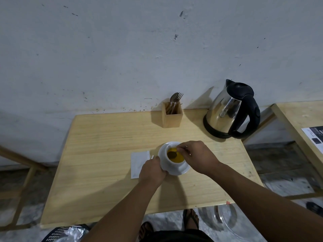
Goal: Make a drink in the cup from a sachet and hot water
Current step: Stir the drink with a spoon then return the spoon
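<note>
A white cup stands on a white saucer in the middle of the wooden table. Yellow liquid with a dark patch fills the cup. My left hand grips the cup's left side. My right hand hovers over the cup's right rim and pinches a thin metal spoon handle that dips into the drink. A flat white sachet lies on the table just left of the cup, partly under my left hand. A steel kettle with a black handle stands at the back right.
A wooden holder with forks and spoons stands at the back by the wall. A second table with a printed sheet is at the right. Below the table's front edge are my sandalled feet, a black basket and a clear lid.
</note>
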